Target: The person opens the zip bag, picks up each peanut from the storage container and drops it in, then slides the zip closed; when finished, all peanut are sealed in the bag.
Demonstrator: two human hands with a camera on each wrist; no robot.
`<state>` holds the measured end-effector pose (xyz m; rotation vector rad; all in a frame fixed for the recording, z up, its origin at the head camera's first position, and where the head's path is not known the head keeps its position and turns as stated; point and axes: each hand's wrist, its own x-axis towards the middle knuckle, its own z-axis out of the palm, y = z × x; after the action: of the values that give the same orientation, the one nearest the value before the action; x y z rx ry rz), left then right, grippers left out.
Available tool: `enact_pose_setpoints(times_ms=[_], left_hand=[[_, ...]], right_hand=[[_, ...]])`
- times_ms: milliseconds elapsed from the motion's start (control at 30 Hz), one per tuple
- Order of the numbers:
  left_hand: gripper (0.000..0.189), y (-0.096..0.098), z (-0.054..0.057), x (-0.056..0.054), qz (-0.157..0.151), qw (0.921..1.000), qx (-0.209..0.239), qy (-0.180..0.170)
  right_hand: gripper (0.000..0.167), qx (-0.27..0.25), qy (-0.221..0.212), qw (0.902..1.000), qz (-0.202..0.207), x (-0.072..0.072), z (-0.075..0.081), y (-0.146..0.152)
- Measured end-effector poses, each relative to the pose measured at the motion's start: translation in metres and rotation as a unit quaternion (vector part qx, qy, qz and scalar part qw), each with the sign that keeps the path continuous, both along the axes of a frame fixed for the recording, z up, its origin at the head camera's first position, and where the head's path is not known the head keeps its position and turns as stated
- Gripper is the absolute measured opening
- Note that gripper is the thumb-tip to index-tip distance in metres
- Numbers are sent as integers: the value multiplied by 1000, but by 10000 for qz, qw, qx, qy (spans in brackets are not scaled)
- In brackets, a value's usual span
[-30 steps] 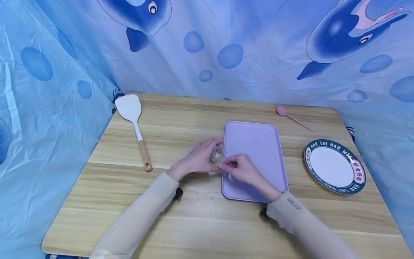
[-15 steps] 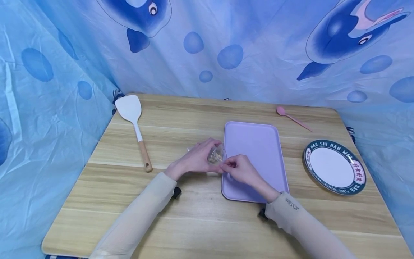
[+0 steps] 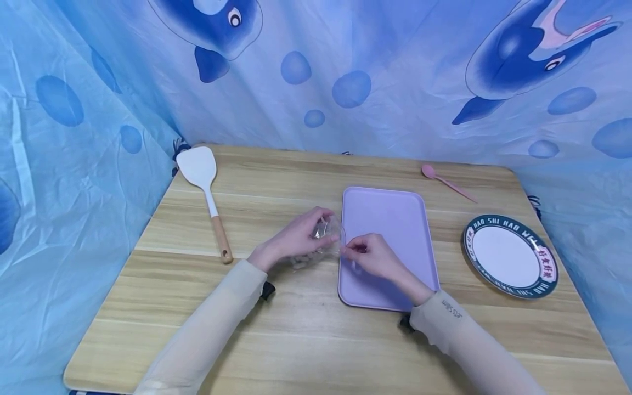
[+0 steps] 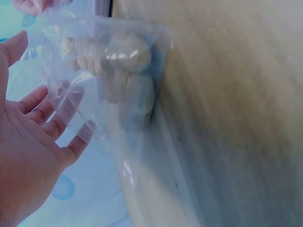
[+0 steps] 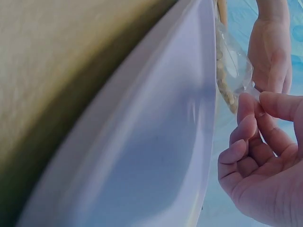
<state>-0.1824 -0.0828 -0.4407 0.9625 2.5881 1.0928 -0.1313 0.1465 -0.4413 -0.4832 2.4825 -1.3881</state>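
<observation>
A clear plastic bag (image 3: pixel 327 227) with pale tan lumps inside hangs between my two hands, at the left edge of the purple tray (image 3: pixel 395 230). My right hand (image 3: pixel 373 255) pinches the bag's edge between thumb and forefinger, as the right wrist view shows, with its other fingers curled below. My left hand (image 3: pixel 296 235) is at the bag's other side. In the left wrist view, its thumb stands apart and its loosely spread fingers (image 4: pixel 57 125) reach behind the clear film. The lumps (image 4: pixel 125 66) sit low in the bag, close to the wooden table.
A white spatula (image 3: pixel 199 170) with a wooden handle lies at the left on the wooden table (image 3: pixel 296 340). Towards the right are a pink spoon (image 3: pixel 446 181) and a green-rimmed plate (image 3: pixel 471 244). A blue patterned curtain (image 3: pixel 316 71) hangs behind the table.
The left hand has loosened from around the bag and its fingers have spread. The bag's filled part now shows lower, beneath that hand. The right hand keeps pinching the edge, nearly in place.
</observation>
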Motion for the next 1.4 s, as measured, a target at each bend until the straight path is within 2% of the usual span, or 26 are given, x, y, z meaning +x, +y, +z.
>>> enact_pose_setpoints(times_ms=[133, 267, 533, 733, 900, 1100, 1300, 1400], left_hand=[[61, -2, 0, -2, 4, 10000, 95, 3], [59, -3, 2, -3, 74, 9998, 146, -62], [58, -8, 6, -7, 209, 9989, 427, 41], [37, -11, 9, -9, 255, 9946, 1006, -68], [22, -13, 11, -10, 311, 9933, 1101, -151], [17, -15, 12, -7, 491, 9929, 1024, -361], [13, -16, 10, -5, 589, 9925, 1006, -355], [11, -17, 9, -5, 668, 9922, 993, -352]], right_hand=[[17, 4, 20, 10000, 35, -2, 2, 3], [16, 60, 233, 9997, 8, -4, 4, 6], [13, -36, 503, 9986, -150, -12, 9, 12], [12, -98, 641, 9972, -379, -20, 16, 12], [11, -162, 807, 9956, -453, -28, 21, 9], [13, -302, 567, 9961, -613, -40, 20, 6], [18, -576, 13, 9960, -676, -47, 14, 2], [23, -653, -119, 9959, -619, -49, 10, -1]])
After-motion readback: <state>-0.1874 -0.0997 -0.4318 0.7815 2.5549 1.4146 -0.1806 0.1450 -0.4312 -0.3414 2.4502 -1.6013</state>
